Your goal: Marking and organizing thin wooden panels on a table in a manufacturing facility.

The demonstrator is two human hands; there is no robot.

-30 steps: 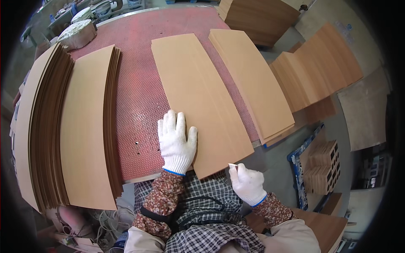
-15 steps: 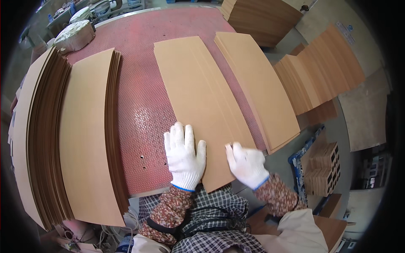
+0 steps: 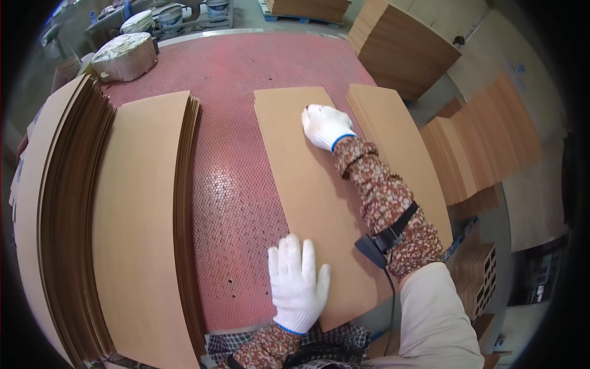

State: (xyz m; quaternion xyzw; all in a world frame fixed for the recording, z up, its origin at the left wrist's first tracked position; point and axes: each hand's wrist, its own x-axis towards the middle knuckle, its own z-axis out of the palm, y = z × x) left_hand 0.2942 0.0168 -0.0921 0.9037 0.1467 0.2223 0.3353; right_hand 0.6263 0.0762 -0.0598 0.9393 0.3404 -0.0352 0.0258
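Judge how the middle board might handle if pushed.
The middle board looks fairly stiff, lying flat without visible sag. Broad and low, it probably won't roll or tip. Its smooth-looking face may slip under the gloved right hand.

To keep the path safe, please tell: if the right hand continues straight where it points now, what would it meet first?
Likely the far end of the middle board, which lies under the right hand, then the pink tabletop beyond; depth is unclear, so it may pass above both.

Workshop, red worktable [image 3: 227, 141], stacks of brown boards [image 3: 307, 197], buckets [image 3: 218, 10] behind, loaded blue pallet [image 3: 301, 19]
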